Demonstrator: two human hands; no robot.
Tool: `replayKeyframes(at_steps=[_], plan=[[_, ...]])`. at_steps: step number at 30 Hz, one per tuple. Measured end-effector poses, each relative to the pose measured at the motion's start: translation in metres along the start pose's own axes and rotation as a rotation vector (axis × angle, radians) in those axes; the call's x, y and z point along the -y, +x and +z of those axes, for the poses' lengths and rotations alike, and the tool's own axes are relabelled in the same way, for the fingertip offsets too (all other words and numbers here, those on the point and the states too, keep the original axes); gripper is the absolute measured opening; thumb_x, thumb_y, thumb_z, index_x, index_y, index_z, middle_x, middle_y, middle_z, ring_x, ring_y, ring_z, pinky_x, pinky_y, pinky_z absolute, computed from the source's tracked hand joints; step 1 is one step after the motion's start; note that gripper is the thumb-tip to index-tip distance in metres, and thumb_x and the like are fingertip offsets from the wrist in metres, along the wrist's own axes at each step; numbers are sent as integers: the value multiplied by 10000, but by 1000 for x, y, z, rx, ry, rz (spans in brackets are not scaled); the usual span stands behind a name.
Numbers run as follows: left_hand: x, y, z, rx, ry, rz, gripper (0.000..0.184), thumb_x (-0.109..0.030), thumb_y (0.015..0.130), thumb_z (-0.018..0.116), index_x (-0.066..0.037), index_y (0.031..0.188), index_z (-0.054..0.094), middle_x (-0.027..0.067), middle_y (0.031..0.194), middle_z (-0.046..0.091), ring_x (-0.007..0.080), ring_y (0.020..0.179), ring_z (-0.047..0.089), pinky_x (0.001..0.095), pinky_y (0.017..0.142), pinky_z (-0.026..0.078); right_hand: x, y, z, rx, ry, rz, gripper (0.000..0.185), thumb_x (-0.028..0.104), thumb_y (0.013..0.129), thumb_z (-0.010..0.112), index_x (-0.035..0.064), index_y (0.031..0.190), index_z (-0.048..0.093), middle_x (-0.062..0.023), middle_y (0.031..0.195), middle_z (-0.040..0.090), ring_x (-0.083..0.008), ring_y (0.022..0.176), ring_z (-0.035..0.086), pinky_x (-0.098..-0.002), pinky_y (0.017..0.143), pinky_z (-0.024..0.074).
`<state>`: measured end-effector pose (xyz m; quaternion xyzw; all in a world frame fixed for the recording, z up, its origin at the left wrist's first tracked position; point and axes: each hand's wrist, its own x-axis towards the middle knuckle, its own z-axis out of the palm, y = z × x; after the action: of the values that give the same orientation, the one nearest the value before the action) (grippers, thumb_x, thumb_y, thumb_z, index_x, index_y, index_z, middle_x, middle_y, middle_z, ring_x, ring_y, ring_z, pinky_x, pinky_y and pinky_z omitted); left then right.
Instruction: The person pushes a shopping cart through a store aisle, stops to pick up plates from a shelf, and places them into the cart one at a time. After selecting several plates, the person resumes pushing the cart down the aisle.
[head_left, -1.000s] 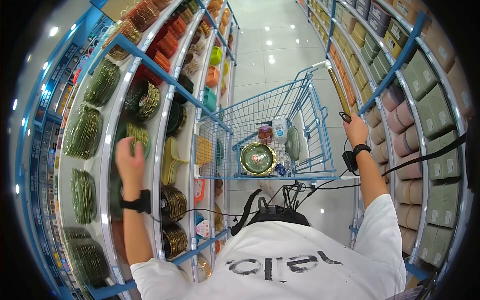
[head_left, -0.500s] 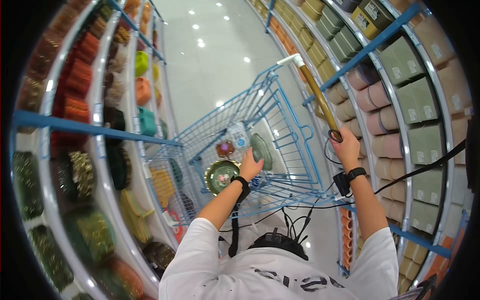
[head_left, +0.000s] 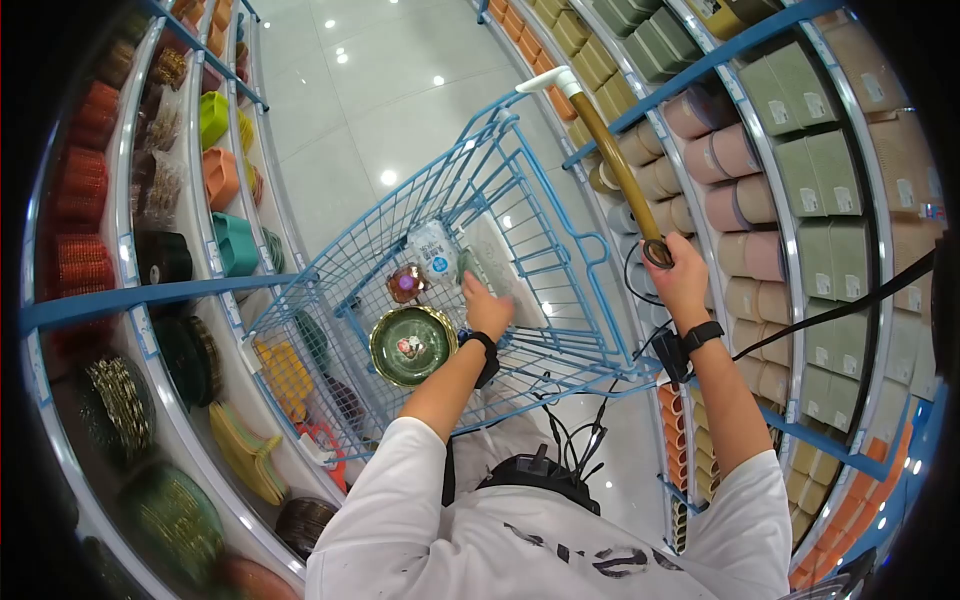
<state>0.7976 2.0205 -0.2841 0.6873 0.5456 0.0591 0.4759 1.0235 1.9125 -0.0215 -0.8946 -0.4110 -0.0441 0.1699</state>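
The person's left hand [head_left: 487,307] is hanging down inside a blue wire-mesh shopping cart [head_left: 400,215], its fingers lying at a pale green, translucent dish [head_left: 468,264]. The hand is covering much of this dish, so I cannot tell whether it is grasping it or has released it. The dish is sitting between a white-and-clear plastic package with a blue circle [head_left: 432,252] and a white flat panel [head_left: 515,285] at the cart's side.

The right hand [head_left: 680,272] is clenching the end of a long brownish-gold cart handle [head_left: 612,150], where a black ring [head_left: 657,253] is showing just beside the fingers.

Near the left wrist, a round dark green bowl with a wavy gold rim [head_left: 411,345] is lying open side up in the cart, displaying a small pink-and-white motif at its middle. A small purple-and-brown packaged item [head_left: 407,283] is resting between the bowl and the white-and-clear package.

Both wrists are wearing black bands, and a white short-sleeved shirt [head_left: 400,500] is covering the upper arms. On the left, a shelf is carrying a teal square container [head_left: 236,243] and yellow leaf-shaped dishes [head_left: 248,455]; on the right, grey-green rectangular boxes [head_left: 795,90] are standing in rows
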Motion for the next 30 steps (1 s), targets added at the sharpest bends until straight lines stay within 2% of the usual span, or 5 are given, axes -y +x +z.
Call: replayKeyframes(at_steps=[5,8,14,20,30], plan=[[56,24,-7,-46,-146,-267,641,-49,800,555,77,1372,294,346,1217,517,463,1123,540,448,931,457,-3,-2,-1,26,2,-8,304,295,827,689,56,773,508,-144,765,572,-384,722,564,-439,594,450],[13,-6,-61,-64,-186,-222,456,-27,827,510,87,1258,414,302,1011,621,443,987,604,444,852,476,-4,-3,-3,24,17,-26,303,306,835,683,60,781,515,-143,777,586,-387,740,572,-447,606,456],[30,-49,-131,-306,-323,-29,260,-18,842,431,52,1050,570,239,971,647,377,908,632,427,808,483,-4,-2,-7,32,71,-35,289,326,844,671,71,806,542,-138,815,625,-387,775,598,-467,642,471],[-19,-202,-271,-387,-792,-5,216,-110,971,459,13,1135,525,159,965,662,247,672,664,338,584,545,-13,0,-1,38,5,-51,285,347,826,687,85,887,592,-167,858,666,-398,823,634,-493,679,496],[-83,-527,-468,-1013,-729,241,294,-110,914,439,5,1164,543,186,982,666,264,733,669,360,637,539,-35,7,17,65,47,-154,303,234,814,691,39,1023,592,-221,934,669,-424,881,630,-494,749,500]])
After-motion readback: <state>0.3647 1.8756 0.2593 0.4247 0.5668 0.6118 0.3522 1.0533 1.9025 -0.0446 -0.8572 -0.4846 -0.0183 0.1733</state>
